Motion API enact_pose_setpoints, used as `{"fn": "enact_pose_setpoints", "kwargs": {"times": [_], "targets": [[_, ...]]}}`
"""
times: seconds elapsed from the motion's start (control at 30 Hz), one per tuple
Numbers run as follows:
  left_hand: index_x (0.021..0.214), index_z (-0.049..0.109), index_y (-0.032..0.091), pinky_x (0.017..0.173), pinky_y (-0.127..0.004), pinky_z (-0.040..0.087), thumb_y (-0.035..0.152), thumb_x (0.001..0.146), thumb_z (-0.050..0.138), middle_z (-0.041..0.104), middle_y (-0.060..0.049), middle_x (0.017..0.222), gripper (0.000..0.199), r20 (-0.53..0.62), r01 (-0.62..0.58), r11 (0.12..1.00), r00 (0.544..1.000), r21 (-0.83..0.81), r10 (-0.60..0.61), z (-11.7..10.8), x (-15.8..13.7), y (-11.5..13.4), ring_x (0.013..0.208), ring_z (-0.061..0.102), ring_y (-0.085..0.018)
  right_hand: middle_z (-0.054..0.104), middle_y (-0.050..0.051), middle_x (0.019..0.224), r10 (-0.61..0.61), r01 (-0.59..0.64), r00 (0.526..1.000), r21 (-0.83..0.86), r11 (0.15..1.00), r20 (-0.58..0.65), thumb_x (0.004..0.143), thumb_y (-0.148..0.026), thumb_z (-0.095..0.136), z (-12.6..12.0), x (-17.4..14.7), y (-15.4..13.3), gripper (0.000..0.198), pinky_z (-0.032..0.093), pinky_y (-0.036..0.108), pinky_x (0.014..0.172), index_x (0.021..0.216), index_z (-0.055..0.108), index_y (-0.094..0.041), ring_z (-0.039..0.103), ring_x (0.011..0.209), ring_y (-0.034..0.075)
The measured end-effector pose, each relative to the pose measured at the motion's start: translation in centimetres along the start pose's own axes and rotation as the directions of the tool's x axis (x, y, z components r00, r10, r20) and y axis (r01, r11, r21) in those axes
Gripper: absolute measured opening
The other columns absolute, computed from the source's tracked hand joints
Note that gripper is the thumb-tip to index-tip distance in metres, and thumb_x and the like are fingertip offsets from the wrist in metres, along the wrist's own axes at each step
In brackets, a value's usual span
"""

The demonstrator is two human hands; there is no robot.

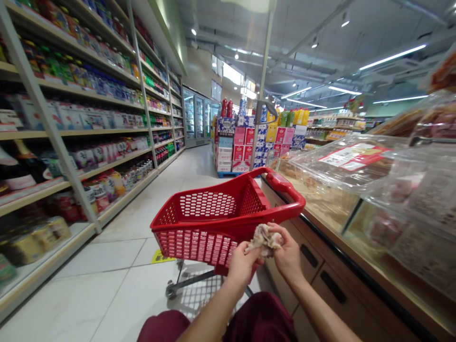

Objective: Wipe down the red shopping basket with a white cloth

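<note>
Between my two hands is a crumpled, greyish-white cloth (264,241) with brownish stains. My left hand (245,261) pinches its lower left side, while my right hand (288,251) has its fingers closed on the right side. Just beyond them stands a red plastic shopping cart (210,247) with honeycomb holes in its sides, turned sideways to me. Its red handle (285,187) curves above my right hand, close to the counter. The cart's basket floor is mostly hidden by its near wall.
Shelves (85,88) of bottles and cans line the left. On the right runs a wooden counter (317,275) with drawers and clear plastic covers (342,159). Stacked drink boxes (245,145) stand ahead, with glass-door fridges (195,114) behind. White floor tiles (103,289) lie left of the cart.
</note>
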State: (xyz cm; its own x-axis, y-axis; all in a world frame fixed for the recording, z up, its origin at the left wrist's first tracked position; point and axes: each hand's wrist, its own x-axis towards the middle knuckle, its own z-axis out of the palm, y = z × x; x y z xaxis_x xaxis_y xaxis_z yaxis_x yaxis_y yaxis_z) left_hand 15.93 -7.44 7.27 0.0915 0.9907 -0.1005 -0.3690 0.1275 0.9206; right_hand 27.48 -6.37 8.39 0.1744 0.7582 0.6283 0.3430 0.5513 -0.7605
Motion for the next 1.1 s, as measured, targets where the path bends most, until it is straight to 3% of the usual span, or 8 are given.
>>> {"fn": "enact_pose_setpoints", "kwargs": {"times": [0.2, 0.4, 0.5, 0.57, 0.63, 0.77, 1.0, 1.1], "targets": [[0.069, 0.054, 0.015, 0.050, -0.021, 0.039, 0.041, 0.050, 0.071, 0.058, 0.003, 0.057, 0.037, -0.021, 0.059, 0.996, 0.998, -0.060, -0.060, -1.2, -0.1, 0.1, 0.048, 0.051, -0.008, 0.053, 0.008, 0.120, -0.114, 0.136, 0.968, -0.087, 0.987, 0.223, 0.075, -0.021, 0.050, 1.6, -3.9, 1.2, 0.046, 0.043, 0.039, 0.091, 0.120, 0.047, -0.023, 0.050, 0.109, 0.022], [0.095, 0.060, 0.015, 0.080, -0.036, 0.041, 0.063, 0.067, 0.042, 0.064, -0.010, 0.095, 0.059, 0.285, 0.114, 0.993, 0.953, -0.038, -0.099, -0.7, -1.3, -0.1, 0.089, 0.057, -0.021, 0.051, 0.012, 0.123, 0.120, -0.119, 0.993, -0.086, 0.989, 0.013, 0.079, -0.035, 0.049, 2.2, -5.0, 1.6, 0.038, 0.044, 0.040, 0.090, 0.113, 0.055, -0.018, 0.048, 0.112, 0.025], [0.099, 0.059, 0.013, 0.084, -0.042, 0.040, 0.057, 0.073, 0.035, 0.062, -0.013, 0.103, 0.056, 0.228, 0.066, 0.953, 0.964, 0.295, -0.138, -3.1, -0.3, 1.8, 0.094, 0.057, -0.024, 0.056, 0.010, 0.117, -0.059, 0.058, 0.998, -0.169, 0.984, -0.004, 0.083, -0.026, 0.044, 0.5, -2.2, 0.9, 0.027, 0.046, 0.040, 0.087, 0.102, 0.061, -0.018, 0.054, 0.105, 0.023], [0.103, 0.057, 0.014, 0.094, -0.039, 0.034, 0.039, 0.072, 0.045, 0.057, -0.011, 0.113, 0.041, -0.025, -0.175, 0.777, 0.971, 0.605, 0.238, -6.3, 1.2, 3.5, 0.106, 0.051, -0.022, 0.050, 0.007, 0.124, -0.339, 0.325, 0.941, -0.304, 0.896, 0.007, 0.083, -0.019, 0.043, -0.9, 1.0, 0.2, 0.028, 0.036, 0.044, 0.097, 0.105, 0.060, -0.022, 0.043, 0.117, 0.022], [0.115, 0.048, 0.018, 0.103, -0.041, 0.022, 0.026, 0.073, 0.043, 0.043, -0.009, 0.130, 0.044, -0.128, -0.159, 0.464, 0.840, 0.871, 0.528, -10.0, 2.8, 4.9, 0.123, 0.033, -0.021, 0.050, 0.004, 0.125, -0.545, 0.509, 0.837, -0.434, 0.743, 0.049, 0.083, -0.014, 0.043, -1.9, 4.3, 0.2, 0.032, 0.028, 0.048, 0.102, 0.109, 0.058, -0.024, 0.030, 0.125, 0.023], [0.124, 0.038, 0.013, 0.104, -0.049, 0.018, 0.013, 0.068, 0.040, 0.035, -0.011, 0.136, 0.056, -0.051, 0.033, 0.048, 0.895, 0.998, 0.444, -15.1, 4.5, 5.9, 0.128, 0.023, -0.022, 0.055, 0.004, 0.118, -0.664, 0.726, 0.668, -0.494, 0.479, 0.337, 0.085, -0.007, 0.035, -1.4, 5.9, 3.2, 0.037, 0.027, 0.047, 0.103, 0.111, 0.057, -0.022, 0.025, 0.127, 0.020], [0.128, 0.033, 0.010, 0.103, -0.043, 0.023, 0.013, 0.068, 0.039, 0.032, -0.011, 0.138, 0.061, 0.021, 0.001, -0.056, 0.916, 0.998, 0.401, -15.7, 4.5, 5.3, 0.129, 0.021, -0.022, 0.060, 0.001, 0.112, -0.614, 0.900, 0.427, -0.246, 0.360, 0.664, 0.090, -0.013, 0.029, 0.2, 1.3, 4.5, 0.035, 0.036, 0.032, 0.100, 0.102, 0.062, -0.020, 0.030, 0.125, 0.014], [0.127, 0.034, 0.011, 0.104, -0.044, 0.021, 0.013, 0.066, 0.039, 0.033, -0.010, 0.137, 0.061, 0.048, -0.029, -0.054, 0.919, 0.998, 0.392, -16.0, 4.6, 5.2, 0.129, 0.021, -0.022, 0.058, 0.004, 0.115, -0.662, 0.830, 0.556, -0.382, 0.407, 0.503, 0.089, -0.012, 0.031, -0.4, 3.5, 2.8, 0.034, 0.029, 0.040, 0.103, 0.108, 0.058, -0.019, 0.028, 0.126, 0.018]]}}
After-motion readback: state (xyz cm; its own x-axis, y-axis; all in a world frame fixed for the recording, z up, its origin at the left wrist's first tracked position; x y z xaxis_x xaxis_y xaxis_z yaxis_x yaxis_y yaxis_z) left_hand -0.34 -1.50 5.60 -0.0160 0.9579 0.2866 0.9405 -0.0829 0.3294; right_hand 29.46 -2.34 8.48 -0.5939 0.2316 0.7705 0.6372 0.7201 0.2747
